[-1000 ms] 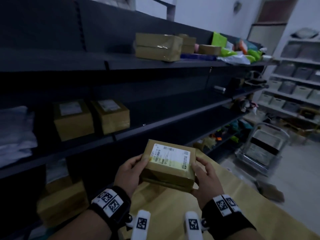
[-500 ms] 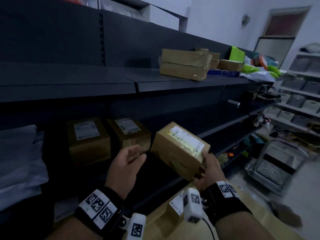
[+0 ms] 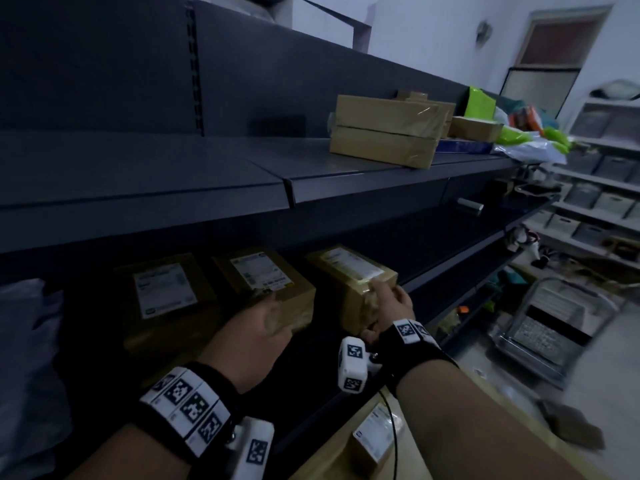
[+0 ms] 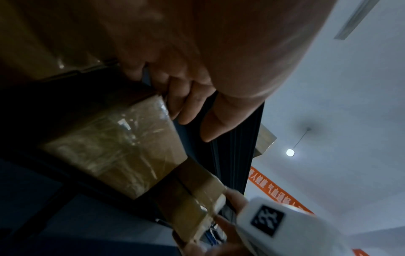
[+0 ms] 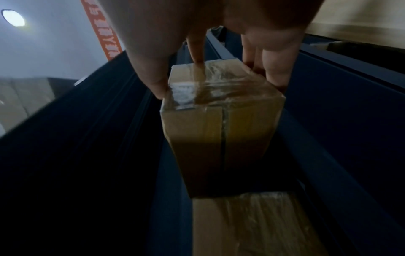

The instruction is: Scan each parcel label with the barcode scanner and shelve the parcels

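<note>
A taped brown parcel with a white label on top sits on the dark middle shelf, to the right of two labelled parcels. My right hand grips its near end, thumb at one edge and fingers on the other side. The right wrist view shows this parcel lengthwise on the shelf. My left hand hovers in front of the middle parcel with loosely curled fingers that hold nothing. The left parcel lies beside it. No barcode scanner is in view.
Stacked brown boxes and green bags occupy the upper shelf. Another labelled parcel lies on the brown table surface below my right wrist. White bags sit at the far left. A metal cart stands on the floor at the right.
The parcel went from both hands in front of me onto the middle shelf beside the other two. My left hand let go of it; my right hand still holds it.
</note>
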`<state>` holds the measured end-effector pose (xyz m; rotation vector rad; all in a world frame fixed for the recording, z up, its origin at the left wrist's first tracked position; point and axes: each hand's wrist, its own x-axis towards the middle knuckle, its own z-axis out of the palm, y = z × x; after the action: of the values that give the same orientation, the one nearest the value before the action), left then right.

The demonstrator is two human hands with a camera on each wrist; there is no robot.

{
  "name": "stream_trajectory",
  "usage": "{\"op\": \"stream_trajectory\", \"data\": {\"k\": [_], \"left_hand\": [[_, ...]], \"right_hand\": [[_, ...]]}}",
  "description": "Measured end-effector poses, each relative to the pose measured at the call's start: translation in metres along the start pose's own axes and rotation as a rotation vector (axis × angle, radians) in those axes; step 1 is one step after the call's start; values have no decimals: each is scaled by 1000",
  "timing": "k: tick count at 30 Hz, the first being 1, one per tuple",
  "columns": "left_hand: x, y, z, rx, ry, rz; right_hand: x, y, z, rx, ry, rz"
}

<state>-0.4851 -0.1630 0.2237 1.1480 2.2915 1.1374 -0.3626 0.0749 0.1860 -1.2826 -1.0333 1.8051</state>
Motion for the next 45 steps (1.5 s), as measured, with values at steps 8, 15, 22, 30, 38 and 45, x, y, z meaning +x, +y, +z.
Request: {"op": "stream_trajectory", "data": {"k": [8,15,22,30,38,45], "left_hand": [[16,-24,8,180,-21,109],[23,-30,10,196,-7,138],[4,-6,17,35,164,279],[6,2,110,-333,-61,145],[35,-79,260,-362,-321,-324],[78,-127,339,-248,-372,-462]], "right_hand": [[34,6,52,-349,-35,-117],[41,5,60,-529,-80,-155],[47,17,16,-356,45,-128],[49,62,-99,-200,175,-12],[72,161,-201,-31,278,207],[91,234,-220,63,260,327]]}}
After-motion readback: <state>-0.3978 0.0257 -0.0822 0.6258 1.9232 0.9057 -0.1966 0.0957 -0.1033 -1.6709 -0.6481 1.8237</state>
